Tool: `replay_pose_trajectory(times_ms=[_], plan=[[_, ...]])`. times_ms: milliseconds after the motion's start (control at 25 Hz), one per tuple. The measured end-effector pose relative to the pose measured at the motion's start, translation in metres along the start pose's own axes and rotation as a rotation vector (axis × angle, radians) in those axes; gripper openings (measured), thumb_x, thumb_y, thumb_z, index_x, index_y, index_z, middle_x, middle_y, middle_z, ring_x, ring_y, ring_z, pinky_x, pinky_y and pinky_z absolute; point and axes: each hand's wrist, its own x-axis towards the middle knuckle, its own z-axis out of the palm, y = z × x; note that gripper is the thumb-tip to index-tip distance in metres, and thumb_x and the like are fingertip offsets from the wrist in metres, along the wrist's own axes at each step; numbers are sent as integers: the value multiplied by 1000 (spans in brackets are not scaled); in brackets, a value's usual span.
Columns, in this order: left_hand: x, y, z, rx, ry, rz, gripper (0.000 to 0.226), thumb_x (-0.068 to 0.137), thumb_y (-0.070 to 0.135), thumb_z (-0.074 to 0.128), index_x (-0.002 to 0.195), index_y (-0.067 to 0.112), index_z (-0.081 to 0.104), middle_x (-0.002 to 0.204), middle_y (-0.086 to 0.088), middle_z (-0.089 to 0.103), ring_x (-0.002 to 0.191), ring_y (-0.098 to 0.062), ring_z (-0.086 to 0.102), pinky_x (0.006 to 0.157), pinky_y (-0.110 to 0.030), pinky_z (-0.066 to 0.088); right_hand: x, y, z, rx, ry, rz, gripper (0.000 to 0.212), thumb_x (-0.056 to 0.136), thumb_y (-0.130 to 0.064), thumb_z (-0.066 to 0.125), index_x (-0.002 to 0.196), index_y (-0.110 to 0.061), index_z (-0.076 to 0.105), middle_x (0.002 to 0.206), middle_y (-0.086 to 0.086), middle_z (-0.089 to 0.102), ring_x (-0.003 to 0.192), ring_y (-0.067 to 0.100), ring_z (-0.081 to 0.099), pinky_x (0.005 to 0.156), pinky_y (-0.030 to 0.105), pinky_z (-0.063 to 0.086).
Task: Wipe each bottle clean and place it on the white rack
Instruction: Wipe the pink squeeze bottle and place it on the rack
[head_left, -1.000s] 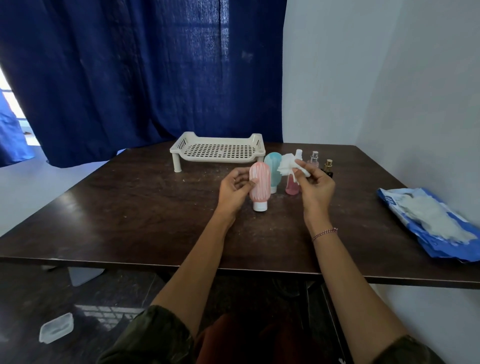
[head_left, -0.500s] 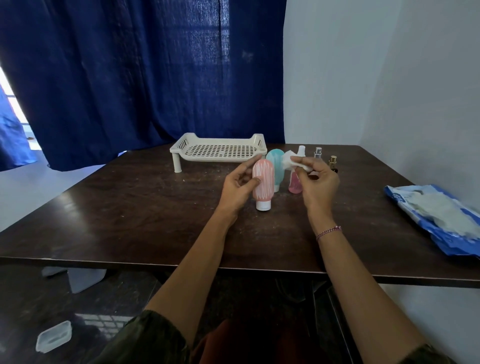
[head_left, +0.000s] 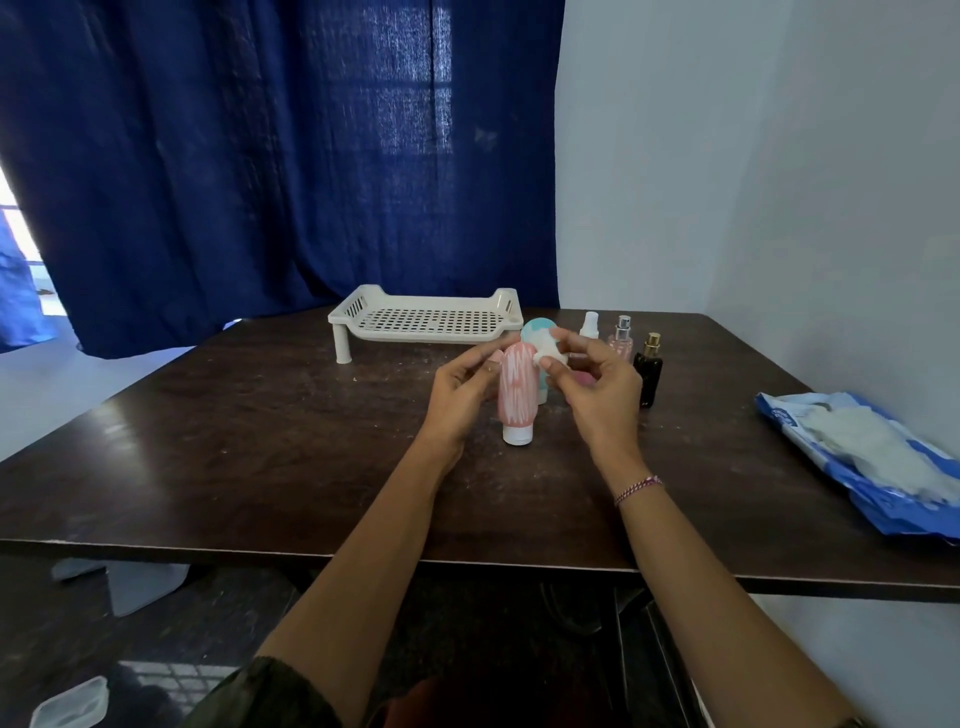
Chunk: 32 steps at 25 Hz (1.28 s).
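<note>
Pink with white zigzag streaks, the pink bottle stands cap-down near the middle of the tabletop, its white cap at the bottom. I cannot tell whether the cap touches the wood or hangs just above it.

My left hand comes in from 9 o'clock of the bottle and grips its side, fingers curled round the body. My right hand sits at 3 o'clock of it, thumb and fingers pinched together on a small white wipe, which meets the bottle's upper shoulder at about 1 o'clock. A thin bracelet circles that wrist.

Just behind the pink bottle, at 12 o'clock, a teal bottle shows only its rounded top. At 1 to 2 o'clock stand a white spray bottle, a clear pinkish perfume bottle and a black bottle with a gold cap, near one another. The white rack, perforated and on short legs, is at 11 o'clock towards the far edge, nothing on it.

The tabletop is dark, glossy wood with pale smudges. A blue packet with white sheets on it lies at 3 o'clock by the right edge. A dark blue curtain hangs at 12 o'clock, a pale wall to its right.
</note>
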Motion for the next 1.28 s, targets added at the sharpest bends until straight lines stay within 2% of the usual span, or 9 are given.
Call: replay_pose_trajectory(times_ms=[240,320,520,640,800,920,1080,1200,1280], plan=[[1,-2,3,-118,-115,-65,29,100,9,37,122,18,54,127,0,57,114,-14,56,88,-30,52,0,0,2,-119,-96,-64,34,84,-19,66,117,-11,64,106,-3,59,96,4,52,75,6,44],[2,-2,5,-149,-169,-92,28,101,12,34,123,21,49,127,-2,54,111,-14,55,87,-34,52,1,-1,5,-167,-92,-94,31,86,-18,64,115,-7,64,106,-5,56,97,2,49,76,1,41],[0,-1,6,-220,-236,-136,26,101,15,32,117,28,47,121,3,57,105,-12,58,87,-37,50,-2,-1,6,-154,-90,-180,25,90,-16,58,112,-6,65,113,0,57,105,4,51,83,6,44],[1,-2,6,-251,-253,-135,26,101,12,32,115,28,47,119,1,57,102,-12,58,83,-33,50,-6,-4,7,-196,-44,-251,23,85,-12,64,108,-8,68,109,0,61,103,2,52,86,7,44],[3,-5,5,-293,-249,-140,28,101,11,30,119,26,47,124,-4,55,109,-16,55,91,-35,47,-11,-10,10,-246,-49,-378,23,80,-9,70,103,-12,70,106,-3,65,102,2,57,90,12,45],[4,-6,6,-301,-262,-169,30,101,13,30,124,20,47,118,-3,58,107,-14,56,91,-31,47,-10,-10,8,-226,-10,-322,27,79,-10,71,106,-11,69,107,-1,66,101,3,57,88,14,48],[4,-6,7,-280,-274,-204,31,101,13,32,129,18,45,122,-5,58,107,-14,57,91,-32,49,-6,-8,7,-211,26,-198,31,80,-12,70,111,-11,67,109,-7,61,101,3,54,82,6,46],[3,-6,8,-272,-281,-186,29,100,11,35,126,19,46,119,-5,57,106,-15,57,89,-32,49,-7,-6,8,-278,6,-256,27,83,-11,67,110,-10,67,112,1,63,104,6,55,89,20,50],[4,-6,6,-272,-277,-168,29,100,11,35,124,21,48,125,-6,55,112,-18,55,92,-35,49,-10,-10,7,-277,-27,-313,25,82,-10,68,107,-9,68,110,1,63,103,3,55,91,19,49]])
